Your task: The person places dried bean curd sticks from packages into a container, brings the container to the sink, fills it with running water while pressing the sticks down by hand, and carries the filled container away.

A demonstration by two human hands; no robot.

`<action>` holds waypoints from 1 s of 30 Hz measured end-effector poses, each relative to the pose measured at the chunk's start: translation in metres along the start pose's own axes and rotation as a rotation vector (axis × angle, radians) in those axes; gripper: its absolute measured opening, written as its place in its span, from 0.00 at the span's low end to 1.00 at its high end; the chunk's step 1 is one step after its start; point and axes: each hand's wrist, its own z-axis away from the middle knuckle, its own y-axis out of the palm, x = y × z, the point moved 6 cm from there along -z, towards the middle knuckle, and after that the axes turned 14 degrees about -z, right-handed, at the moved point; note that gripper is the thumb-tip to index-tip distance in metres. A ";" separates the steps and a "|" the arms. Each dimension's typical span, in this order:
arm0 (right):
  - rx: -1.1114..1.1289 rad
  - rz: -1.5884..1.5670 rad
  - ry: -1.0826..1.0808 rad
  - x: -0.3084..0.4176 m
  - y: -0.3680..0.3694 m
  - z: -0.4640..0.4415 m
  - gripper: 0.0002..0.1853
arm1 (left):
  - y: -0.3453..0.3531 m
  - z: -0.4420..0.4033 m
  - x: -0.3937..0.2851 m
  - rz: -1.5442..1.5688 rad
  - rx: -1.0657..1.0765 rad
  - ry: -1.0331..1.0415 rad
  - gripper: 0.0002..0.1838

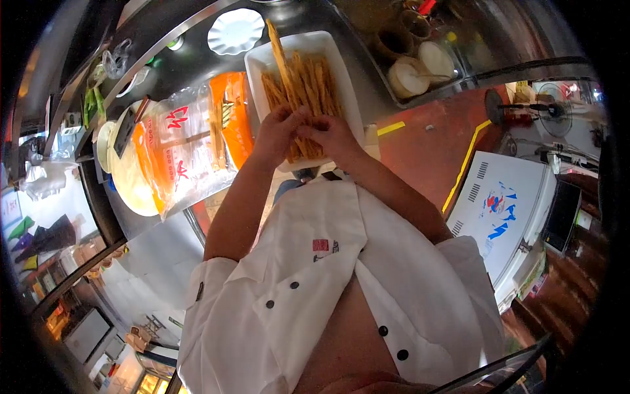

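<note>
A long yellow-brown dried tofu stick (279,58) slants up from my hands, its far tip past the rim of the white tub (355,98). My left hand (281,133) is closed round its near end. Close against it, my right hand (328,136) is closed with its fingertips at the same end of the stick, though the exact grip is partly hidden. Many more dried tofu sticks (320,82) lie lengthwise in the tub beneath both hands. To the left of the tub is a clear and orange plastic bag (190,141) with some sticks inside.
A white scalloped plate (235,31) sits beyond the tub on the metal counter. A round pale board (128,177) lies partly under the bag. At the upper right, round containers (408,77) stand in a dark tray. A white appliance (500,209) stands on the right.
</note>
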 end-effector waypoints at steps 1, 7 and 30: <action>-0.001 0.001 -0.001 -0.002 -0.001 0.000 0.19 | 0.001 0.001 -0.003 -0.009 -0.007 0.011 0.17; -0.026 -0.015 -0.070 -0.034 -0.022 -0.020 0.25 | 0.001 0.008 -0.016 -0.232 -0.028 0.129 0.18; -0.313 -0.443 -0.077 -0.017 -0.002 0.002 0.14 | -0.001 -0.001 -0.025 0.263 -0.255 0.411 0.09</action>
